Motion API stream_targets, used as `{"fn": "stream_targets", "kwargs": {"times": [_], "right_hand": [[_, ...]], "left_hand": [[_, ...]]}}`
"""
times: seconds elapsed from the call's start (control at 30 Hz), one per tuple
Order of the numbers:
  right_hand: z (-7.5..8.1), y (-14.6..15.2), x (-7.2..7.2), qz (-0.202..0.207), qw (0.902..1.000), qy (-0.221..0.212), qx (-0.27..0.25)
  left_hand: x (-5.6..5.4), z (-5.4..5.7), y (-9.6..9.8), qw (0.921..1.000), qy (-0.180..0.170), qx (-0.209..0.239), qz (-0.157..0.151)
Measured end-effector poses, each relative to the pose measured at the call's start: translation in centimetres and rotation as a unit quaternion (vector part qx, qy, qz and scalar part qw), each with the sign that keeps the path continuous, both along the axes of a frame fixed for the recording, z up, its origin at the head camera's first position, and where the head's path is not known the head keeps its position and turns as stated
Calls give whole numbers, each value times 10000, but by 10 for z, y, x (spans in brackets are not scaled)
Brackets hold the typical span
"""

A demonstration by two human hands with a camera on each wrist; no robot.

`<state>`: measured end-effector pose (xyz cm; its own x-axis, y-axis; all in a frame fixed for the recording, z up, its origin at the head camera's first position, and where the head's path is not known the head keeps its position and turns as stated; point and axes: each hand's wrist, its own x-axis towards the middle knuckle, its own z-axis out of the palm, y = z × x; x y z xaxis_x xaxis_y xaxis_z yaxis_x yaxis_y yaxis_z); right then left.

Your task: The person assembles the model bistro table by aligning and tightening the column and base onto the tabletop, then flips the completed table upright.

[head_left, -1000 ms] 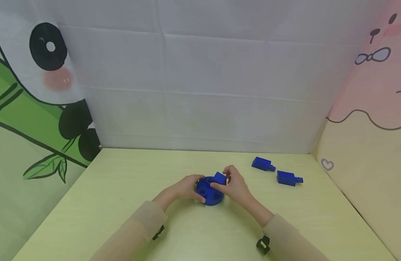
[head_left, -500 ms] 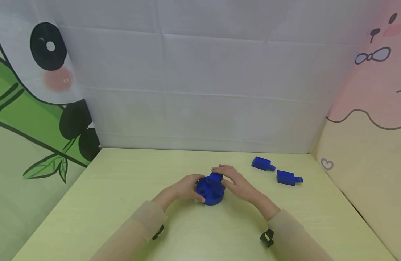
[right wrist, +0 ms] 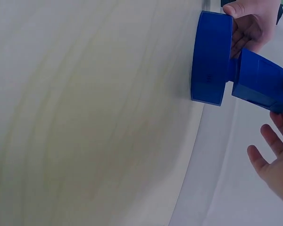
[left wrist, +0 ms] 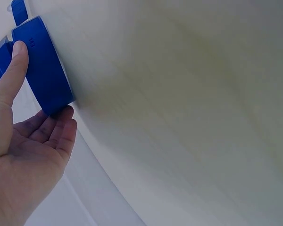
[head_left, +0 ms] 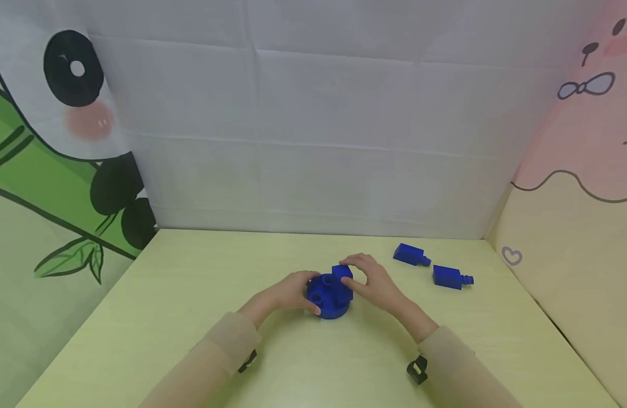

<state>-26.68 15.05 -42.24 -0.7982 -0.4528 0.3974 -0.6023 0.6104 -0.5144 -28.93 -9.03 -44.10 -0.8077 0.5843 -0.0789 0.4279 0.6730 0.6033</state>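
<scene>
the left hand [head_left: 288,292] has its grip curled round the side of a round blue base [head_left: 330,306], out on the worktop [head_left: 216,272]. the right hand [head_left: 377,288] pinches the top of a blue block [head_left: 341,272] standing on the base's right side, its narrow neck showing between. over to the right, a farther block [head_left: 409,255] and a nearer block [head_left: 447,277] lie apart, knobbed ends pointing right.

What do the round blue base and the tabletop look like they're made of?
The round blue base looks like hard plastic, satin finish: even colour, crisp edges, a small mark on its side. The tabletop could be wood or wood-look laminate, fairly matte: pale yellow with faint grain-like streaks.
</scene>
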Motion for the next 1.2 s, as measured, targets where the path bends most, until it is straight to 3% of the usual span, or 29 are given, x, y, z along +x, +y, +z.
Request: {"fn": "stream_targets", "kwargs": {"times": [0.23,0.47,0.7,0.87,1.2], "right_hand": [[-2,-1,2,-510,9986,46,-124],[-3,-2,8,-1044,9941,-175,-227],[-4,-3,12,-1236,9915,-320,-230],[0,0,13,-828,9959,-326,-184],[9,14,12,558,9977,-351,-139]], "left_hand": [[-2,-2,1,9999,93,46,-29],[-1,-2,0,10000,24,57,4],[0,-1,0,9999,-74,65,62],[1,1,-1,9999,-79,101,70],[3,3,-1,9999,-88,68,66]]}}
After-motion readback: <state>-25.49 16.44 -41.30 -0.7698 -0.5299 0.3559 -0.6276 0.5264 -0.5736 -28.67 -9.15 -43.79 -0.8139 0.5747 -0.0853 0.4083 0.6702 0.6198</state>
